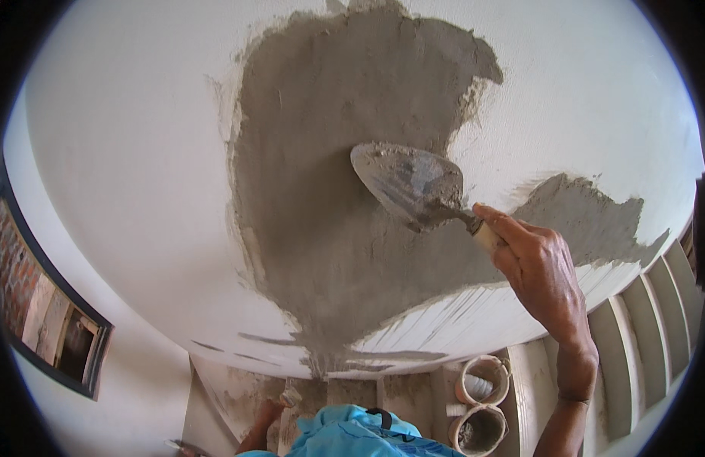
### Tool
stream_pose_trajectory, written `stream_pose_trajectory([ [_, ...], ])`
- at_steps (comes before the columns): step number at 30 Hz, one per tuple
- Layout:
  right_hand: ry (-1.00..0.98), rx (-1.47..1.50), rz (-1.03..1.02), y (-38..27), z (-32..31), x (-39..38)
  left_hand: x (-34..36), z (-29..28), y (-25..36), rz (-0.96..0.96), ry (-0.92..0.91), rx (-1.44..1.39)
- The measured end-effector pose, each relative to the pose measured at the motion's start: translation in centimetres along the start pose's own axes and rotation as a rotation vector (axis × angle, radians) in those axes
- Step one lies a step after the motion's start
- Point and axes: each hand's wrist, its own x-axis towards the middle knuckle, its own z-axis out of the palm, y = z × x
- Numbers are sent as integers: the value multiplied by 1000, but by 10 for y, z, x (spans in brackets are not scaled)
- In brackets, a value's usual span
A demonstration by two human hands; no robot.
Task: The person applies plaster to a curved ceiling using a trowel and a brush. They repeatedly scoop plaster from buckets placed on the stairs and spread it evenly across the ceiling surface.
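My right hand [539,266] grips the pale wooden handle of a pointed metal trowel [410,183]. Its blade is smeared with grey mortar and lies flat against the wet grey plaster patch [330,190] on the white wall [124,167]. A smaller grey patch [589,217] sits just right of my right hand. My left hand [270,415] is low at the bottom edge, near a small pale object [290,396]. Whether it holds that object is unclear.
A dark-framed window opening [55,327] is at the lower left. Two round buckets [482,377] [478,430] with mortar residue stand below, right of my blue shirt [352,434]. White slatted steps or ribs [650,305] run along the right.
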Motion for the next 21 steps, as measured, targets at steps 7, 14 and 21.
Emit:
stream_pose_trajectory([
  [7, 192, -21, 7, 13, 19, 14, -1, 6, -22, -14, 123, -106],
  [14, -82, -178, 13, 9, 84, -59, 6, 5, -1, 184, 62, 26],
  [21, -50, 3, -42, 9, 88, -57, -9, -4, 2, 30, 46, -96],
])
